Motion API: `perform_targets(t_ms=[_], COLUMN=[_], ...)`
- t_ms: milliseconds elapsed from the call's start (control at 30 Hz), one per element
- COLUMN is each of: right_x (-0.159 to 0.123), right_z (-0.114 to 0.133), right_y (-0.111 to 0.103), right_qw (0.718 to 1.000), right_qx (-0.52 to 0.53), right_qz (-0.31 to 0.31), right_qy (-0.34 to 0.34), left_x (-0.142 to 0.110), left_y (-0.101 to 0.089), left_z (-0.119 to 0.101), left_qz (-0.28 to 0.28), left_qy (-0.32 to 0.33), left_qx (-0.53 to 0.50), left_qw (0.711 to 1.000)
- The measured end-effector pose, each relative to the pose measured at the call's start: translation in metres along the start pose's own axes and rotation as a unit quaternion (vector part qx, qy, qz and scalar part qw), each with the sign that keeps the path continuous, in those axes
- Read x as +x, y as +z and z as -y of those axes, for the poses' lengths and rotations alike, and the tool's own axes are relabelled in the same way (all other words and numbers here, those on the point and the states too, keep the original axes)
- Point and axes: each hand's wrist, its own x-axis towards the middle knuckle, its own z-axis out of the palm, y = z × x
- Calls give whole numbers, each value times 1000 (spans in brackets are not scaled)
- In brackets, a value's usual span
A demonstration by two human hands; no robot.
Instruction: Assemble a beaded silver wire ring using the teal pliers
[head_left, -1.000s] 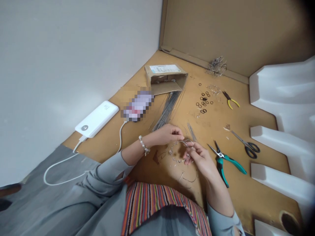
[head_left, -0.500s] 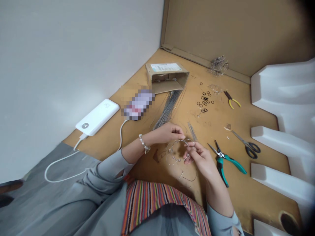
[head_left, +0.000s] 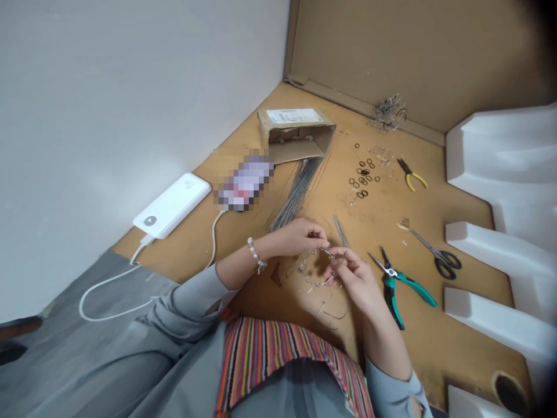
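Between my hands is a ring of thin silver wire with small loops or beads spaced around it. My right hand pinches its right side between thumb and fingers. At the ring's upper edge, my left hand has its fingertips pressed together on the wire; exactly what they grip is too small to make out. Loose bent wire lies on the table just below the ring. Right of my right hand rest green-handled long-nose pliers, jaws apart. A few short straight wires lie above my hands.
A bundle of straight wires pokes from an open cardboard box. Small dark rings, yellow-handled pliers, scissors and tangled wire lie farther off. On the left, a white power bank is cabled to a phone.
My right hand's fingers have shifted slightly up along the ring, closer to my left fingertips. The left hand has barely moved; the tools lie as before.
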Motion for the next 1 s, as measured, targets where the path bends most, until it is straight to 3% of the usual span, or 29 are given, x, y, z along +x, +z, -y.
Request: perform_targets(t_ms=[567, 1000], right_x=[2, 0], right_z=[-8, 7], right_y=[-12, -2], right_qw=[997, 999], right_qx=[71, 30], right_qz=[39, 0], right_qy=[14, 22], left_x=[0, 0], left_y=[-2, 4], left_z=[0, 1], left_qz=[-1, 5], left_qy=[-34, -9], left_qx=[-42, -23], left_qw=[999, 1000])
